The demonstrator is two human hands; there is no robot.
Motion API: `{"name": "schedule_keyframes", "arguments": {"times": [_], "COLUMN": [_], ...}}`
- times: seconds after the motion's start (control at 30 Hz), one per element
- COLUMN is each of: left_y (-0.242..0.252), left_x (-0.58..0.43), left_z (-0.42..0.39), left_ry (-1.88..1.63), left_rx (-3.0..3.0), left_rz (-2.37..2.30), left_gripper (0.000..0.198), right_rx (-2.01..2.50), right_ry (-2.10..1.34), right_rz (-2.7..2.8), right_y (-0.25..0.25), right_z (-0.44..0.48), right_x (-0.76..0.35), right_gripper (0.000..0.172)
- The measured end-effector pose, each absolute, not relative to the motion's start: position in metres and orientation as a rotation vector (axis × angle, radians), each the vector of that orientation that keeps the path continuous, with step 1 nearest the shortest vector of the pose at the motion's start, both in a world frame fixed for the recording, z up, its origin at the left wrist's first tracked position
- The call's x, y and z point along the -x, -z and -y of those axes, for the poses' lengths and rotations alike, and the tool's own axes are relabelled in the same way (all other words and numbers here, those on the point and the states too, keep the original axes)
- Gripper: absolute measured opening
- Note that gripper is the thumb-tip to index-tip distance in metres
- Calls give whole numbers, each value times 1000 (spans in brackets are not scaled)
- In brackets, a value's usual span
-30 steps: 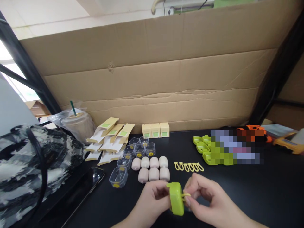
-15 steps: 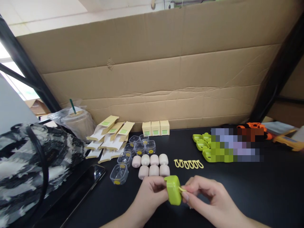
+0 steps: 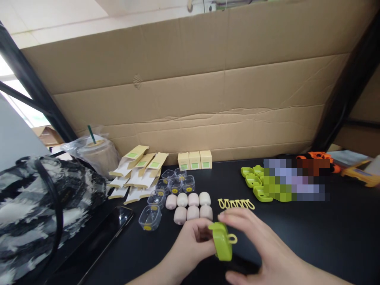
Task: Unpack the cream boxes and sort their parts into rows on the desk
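A small green plastic cap is gripped by my left hand, thumb and fingers closed on its left side. From the cap's right face sticks out a pale yellow loop. Around the cap's right side my right hand is spread, thumb low and fingers high, apart from the loop. Just beyond the hands lies a row of similar yellow loops. Pink and white rounded pieces stand in two rows behind my left hand.
Clear plastic cups stand at left, beside flattened cartons. Small closed boxes line the cardboard wall. More green caps lie at right, partly blurred out. A phone and a black-and-white bag occupy the left.
My right hand has let go of the yellow loop and opened. The loop now stays in the green cap, which has shifted slightly right and down in my left hand.
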State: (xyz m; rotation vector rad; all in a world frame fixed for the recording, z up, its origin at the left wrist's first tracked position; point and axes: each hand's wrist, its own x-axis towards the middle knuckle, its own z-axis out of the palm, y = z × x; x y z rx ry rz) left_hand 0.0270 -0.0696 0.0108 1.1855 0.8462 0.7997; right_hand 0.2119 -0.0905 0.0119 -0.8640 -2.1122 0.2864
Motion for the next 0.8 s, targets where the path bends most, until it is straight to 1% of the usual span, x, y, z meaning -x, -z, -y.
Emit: {"name": "schedule_keyframes", "arguments": {"times": [0.03, 0.07, 0.17, 0.3, 0.4, 0.47, 0.63, 0.73, 0.8], "left_y": [-9, -8, -4, -10, -24, -37, -65, -72, -72], "left_x": [-27, -28, -31, -30, -22, -18, -26, -42, -54], "left_z": [70, 70, 69, 62, 51, 42, 10, -13, -27], "left_ry": [-794, -788, -780, -799, -838, -868, -956, -781, -576], "left_rx": [-1197, -1209, -1239, -1312, -1379, -1491, -1969, -2126, -2230], "left_rz": [-838, -837, -855, -858, -898, -920, -1069, -1068, -1055], "left_gripper": [28, 28, 27, 26, 28, 26, 18, 6, 4], "right_rx": [824, 790, 761, 745, 770, 839, 1036, 1059, 1024], "right_ry": [-214, -170, -136, -122, -129, -163, -253, -330, -440], "right_rz": [2186, 2253, 2333, 2297, 2171, 2064, 1948, 2102, 2280], "right_y": [-14, -15, -18, -22, -29, -35, -50, -52, -50], "right_z": [90, 90, 89, 88, 83, 76, 58, 57, 61], "right_x": [-213, -213, -216, -221, -229, -239, -262, -264, -258], "right_gripper": [62, 61, 49, 46, 44, 41, 39, 35, 32]}}
